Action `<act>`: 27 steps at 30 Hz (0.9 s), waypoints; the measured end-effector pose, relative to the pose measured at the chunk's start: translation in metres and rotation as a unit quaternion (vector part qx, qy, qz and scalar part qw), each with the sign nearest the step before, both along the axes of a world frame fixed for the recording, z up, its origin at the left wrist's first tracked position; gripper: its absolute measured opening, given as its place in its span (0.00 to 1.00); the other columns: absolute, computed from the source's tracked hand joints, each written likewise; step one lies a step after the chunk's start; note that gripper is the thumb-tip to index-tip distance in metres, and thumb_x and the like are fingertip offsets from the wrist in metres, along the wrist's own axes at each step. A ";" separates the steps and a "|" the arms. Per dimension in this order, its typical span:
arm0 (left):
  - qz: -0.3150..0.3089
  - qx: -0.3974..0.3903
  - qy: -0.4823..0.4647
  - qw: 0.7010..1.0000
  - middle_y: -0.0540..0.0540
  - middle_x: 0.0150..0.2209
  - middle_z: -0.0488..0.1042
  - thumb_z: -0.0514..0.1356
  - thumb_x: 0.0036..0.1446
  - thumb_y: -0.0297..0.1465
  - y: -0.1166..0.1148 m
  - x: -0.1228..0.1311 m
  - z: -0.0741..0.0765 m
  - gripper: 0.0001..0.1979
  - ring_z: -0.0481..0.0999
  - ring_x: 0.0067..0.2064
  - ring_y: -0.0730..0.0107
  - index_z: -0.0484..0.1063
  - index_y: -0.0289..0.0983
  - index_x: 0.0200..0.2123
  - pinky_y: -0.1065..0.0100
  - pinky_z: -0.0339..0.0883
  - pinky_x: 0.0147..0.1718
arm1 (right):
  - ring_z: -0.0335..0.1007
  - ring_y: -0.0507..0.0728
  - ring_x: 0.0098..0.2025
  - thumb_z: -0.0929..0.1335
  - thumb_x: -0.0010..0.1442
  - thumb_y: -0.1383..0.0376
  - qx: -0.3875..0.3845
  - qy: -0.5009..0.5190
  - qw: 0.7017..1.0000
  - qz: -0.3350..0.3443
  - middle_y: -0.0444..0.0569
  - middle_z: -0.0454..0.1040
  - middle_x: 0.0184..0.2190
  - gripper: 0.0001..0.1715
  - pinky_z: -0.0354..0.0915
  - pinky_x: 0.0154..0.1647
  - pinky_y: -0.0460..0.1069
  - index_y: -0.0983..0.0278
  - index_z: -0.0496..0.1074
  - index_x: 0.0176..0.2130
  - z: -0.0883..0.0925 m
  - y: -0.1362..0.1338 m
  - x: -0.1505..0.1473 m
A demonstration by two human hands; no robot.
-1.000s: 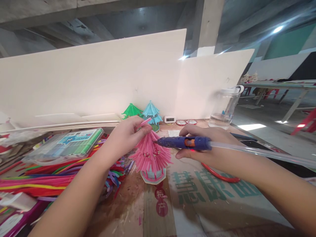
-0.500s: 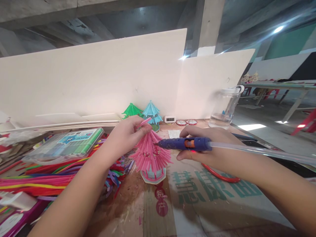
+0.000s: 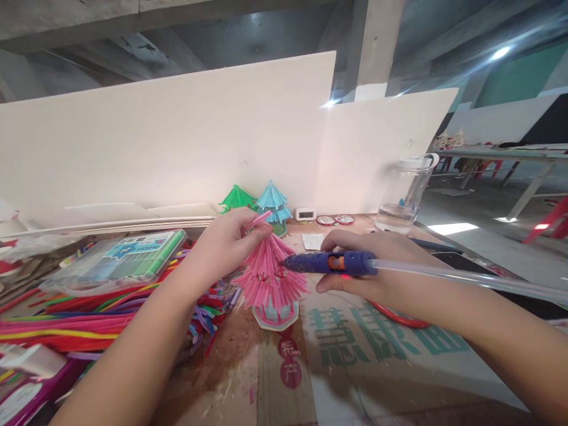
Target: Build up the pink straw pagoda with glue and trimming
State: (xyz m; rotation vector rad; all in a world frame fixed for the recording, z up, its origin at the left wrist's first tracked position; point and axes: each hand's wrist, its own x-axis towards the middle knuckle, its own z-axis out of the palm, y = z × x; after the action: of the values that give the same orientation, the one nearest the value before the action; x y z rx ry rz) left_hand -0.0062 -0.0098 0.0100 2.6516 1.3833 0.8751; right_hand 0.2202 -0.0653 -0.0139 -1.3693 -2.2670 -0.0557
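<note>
Pinching a pink strip (image 3: 261, 219), my left grip (image 3: 231, 238) likely steadies the pink model (image 3: 271, 287) for the glue gun (image 3: 313, 262) my right grip (image 3: 393, 247) clasps, pointing toward nine o'clock

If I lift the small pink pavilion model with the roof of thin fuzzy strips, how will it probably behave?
The pink pavilion model is probably light for its size, since its roof looks built of thin strips. The eaves may bend if gripped, because their ends stick out separately. It seems unlikely to roll, as its pale, flat-sided base stands flat.
</note>
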 end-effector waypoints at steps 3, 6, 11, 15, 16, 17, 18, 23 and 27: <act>-0.004 0.003 -0.003 1.000 0.51 0.26 0.64 0.52 0.60 0.37 0.000 0.000 0.000 0.15 0.62 0.29 0.71 0.65 0.36 0.24 0.69 0.54 0.29 | 0.67 0.53 0.25 0.68 0.53 0.46 0.013 0.003 1.000 0.004 0.41 0.73 0.23 0.19 0.52 0.23 0.45 0.58 0.69 0.33 -0.001 0.000 0.000; -0.008 0.006 -0.003 1.000 0.51 0.26 0.64 0.52 0.60 0.37 0.000 0.000 0.001 0.14 0.62 0.29 0.71 0.66 0.36 0.25 0.70 0.54 0.29 | 0.66 0.53 0.25 0.68 0.53 0.46 0.018 0.007 1.000 0.011 0.41 0.72 0.23 0.20 0.53 0.23 0.45 0.58 0.69 0.34 -0.002 0.000 0.000; -0.011 0.008 -0.001 1.000 0.51 0.27 0.66 0.52 0.60 0.36 0.000 0.000 0.000 0.14 0.63 0.29 0.71 0.66 0.36 0.24 0.70 0.55 0.29 | 0.66 0.54 0.26 0.67 0.54 0.45 0.006 0.020 1.000 0.004 0.42 0.73 0.24 0.20 0.54 0.24 0.46 0.57 0.68 0.33 -0.001 -0.001 0.000; -0.007 0.005 -0.001 1.000 0.51 0.27 0.66 0.52 0.60 0.36 0.000 -0.001 0.000 0.14 0.63 0.29 0.71 0.66 0.36 0.25 0.70 0.54 0.29 | 0.66 0.54 0.27 0.66 0.56 0.46 0.019 0.021 0.999 0.031 0.43 0.72 0.25 0.18 0.54 0.26 0.47 0.58 0.68 0.32 0.001 -0.001 0.002; -0.005 0.005 0.000 1.000 0.51 0.27 0.66 0.52 0.60 0.36 0.000 -0.001 0.000 0.14 0.63 0.29 0.71 0.67 0.36 0.25 0.70 0.54 0.29 | 0.65 0.54 0.27 0.66 0.56 0.46 0.021 0.018 0.999 0.035 0.43 0.71 0.25 0.19 0.54 0.26 0.46 0.58 0.67 0.31 0.001 -0.001 0.002; -0.005 0.006 0.000 1.000 0.51 0.27 0.66 0.52 0.60 0.36 0.000 -0.001 -0.001 0.14 0.63 0.29 0.71 0.66 0.36 0.25 0.70 0.54 0.29 | 0.65 0.53 0.26 0.66 0.56 0.46 0.020 0.016 0.999 0.037 0.43 0.71 0.24 0.20 0.54 0.25 0.46 0.59 0.67 0.30 0.001 -0.001 0.003; -0.005 0.006 0.000 1.000 0.51 0.27 0.65 0.52 0.60 0.36 0.000 -0.001 -0.001 0.14 0.63 0.29 0.71 0.66 0.36 0.25 0.70 0.54 0.29 | 0.64 0.53 0.25 0.66 0.56 0.45 0.017 0.014 0.999 0.038 0.42 0.70 0.24 0.20 0.54 0.25 0.46 0.59 0.66 0.29 0.001 -0.001 0.003; -0.007 0.001 -0.004 1.000 0.52 0.27 0.64 0.52 0.60 0.36 0.000 -0.002 -0.001 0.14 0.62 0.29 0.72 0.66 0.36 0.25 0.70 0.53 0.29 | 0.64 0.53 0.26 0.66 0.56 0.46 0.023 0.029 0.998 0.054 0.42 0.70 0.24 0.20 0.55 0.26 0.45 0.59 0.67 0.31 -0.001 0.000 0.005; -0.005 0.004 -0.004 1.000 0.52 0.27 0.65 0.52 0.60 0.36 0.000 -0.001 0.000 0.14 0.62 0.29 0.71 0.66 0.36 0.25 0.70 0.53 0.29 | 0.65 0.53 0.26 0.68 0.55 0.48 0.029 0.038 0.998 0.041 0.43 0.71 0.25 0.18 0.55 0.24 0.45 0.59 0.67 0.34 -0.003 0.002 0.004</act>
State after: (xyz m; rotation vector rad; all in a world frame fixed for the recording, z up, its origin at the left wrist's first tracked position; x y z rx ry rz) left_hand -0.0073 -0.0100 0.0096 2.6558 1.3663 0.8905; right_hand 0.2242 -0.0638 -0.0169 -1.2264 -2.2373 -0.0406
